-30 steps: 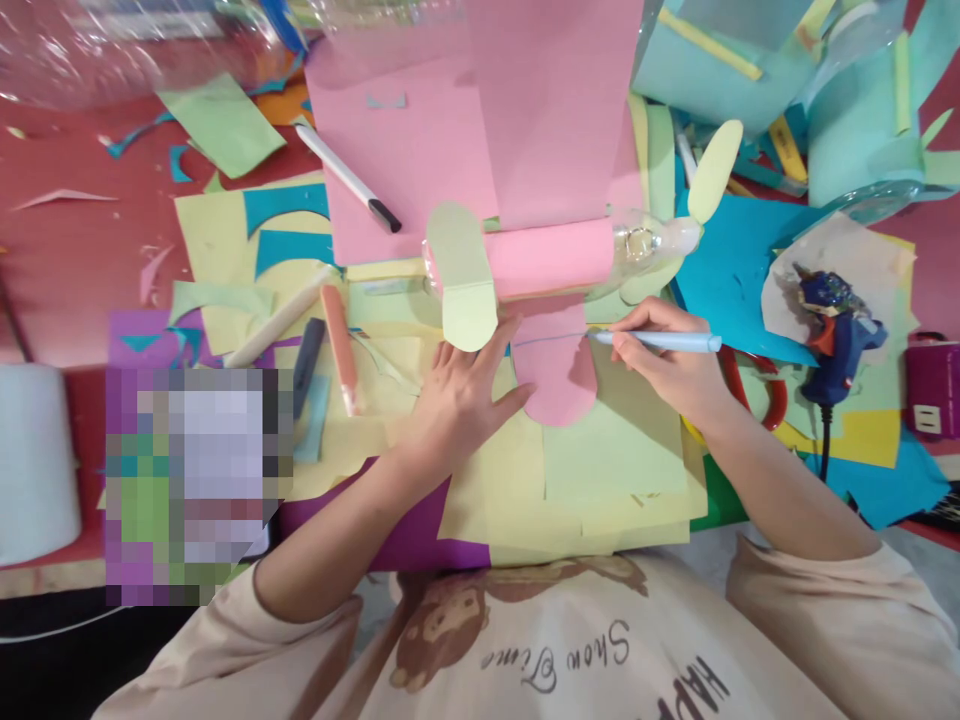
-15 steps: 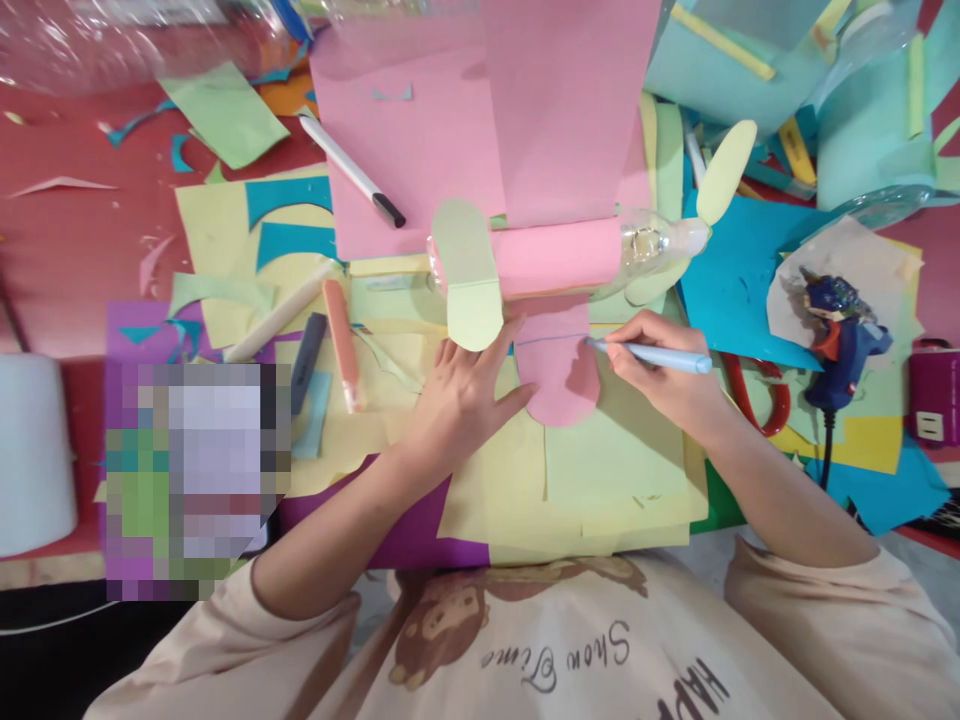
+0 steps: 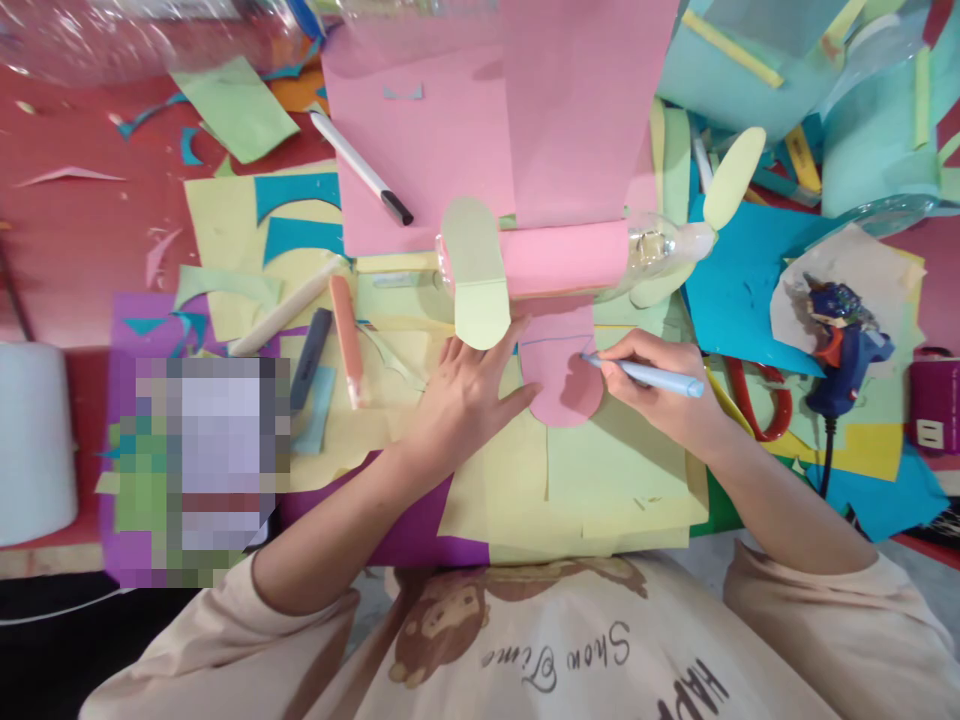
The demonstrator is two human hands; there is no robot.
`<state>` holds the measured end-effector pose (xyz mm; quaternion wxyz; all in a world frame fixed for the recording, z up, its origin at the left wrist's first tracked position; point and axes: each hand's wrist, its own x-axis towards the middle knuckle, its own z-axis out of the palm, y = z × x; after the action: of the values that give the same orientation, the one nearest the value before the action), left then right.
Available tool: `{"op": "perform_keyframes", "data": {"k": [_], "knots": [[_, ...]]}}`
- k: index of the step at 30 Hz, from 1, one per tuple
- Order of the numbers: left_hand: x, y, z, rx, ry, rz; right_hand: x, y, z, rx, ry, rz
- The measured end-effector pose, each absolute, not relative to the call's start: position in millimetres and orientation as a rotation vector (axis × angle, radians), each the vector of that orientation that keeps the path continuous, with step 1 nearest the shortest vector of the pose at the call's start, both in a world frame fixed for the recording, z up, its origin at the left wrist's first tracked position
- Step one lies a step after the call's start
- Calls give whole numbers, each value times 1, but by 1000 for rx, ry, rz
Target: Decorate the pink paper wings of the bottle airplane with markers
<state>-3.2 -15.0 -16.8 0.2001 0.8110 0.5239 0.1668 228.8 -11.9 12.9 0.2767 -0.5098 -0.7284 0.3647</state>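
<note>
the one view, head-worn, looks forward and steeply down over the shirt at its bottom edge, near enough that left hand and right hand sit mid-frame, the table spreading around.

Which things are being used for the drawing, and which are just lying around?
For the drawing:
right hand, holding the light blue pen
rounded pink paper, with a line across it
left hand, spread at its edge

Probably just lying around:
white pen with a black end
red handle
blue glue gun
</note>
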Motion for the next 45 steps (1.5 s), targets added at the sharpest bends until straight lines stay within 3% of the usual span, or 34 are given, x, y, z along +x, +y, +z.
{"op": "perform_keyframes", "data": {"k": [45], "knots": [[-2,-15,-20,2277,1448,558,206,-39,8,-1083,-2165,917]]}}
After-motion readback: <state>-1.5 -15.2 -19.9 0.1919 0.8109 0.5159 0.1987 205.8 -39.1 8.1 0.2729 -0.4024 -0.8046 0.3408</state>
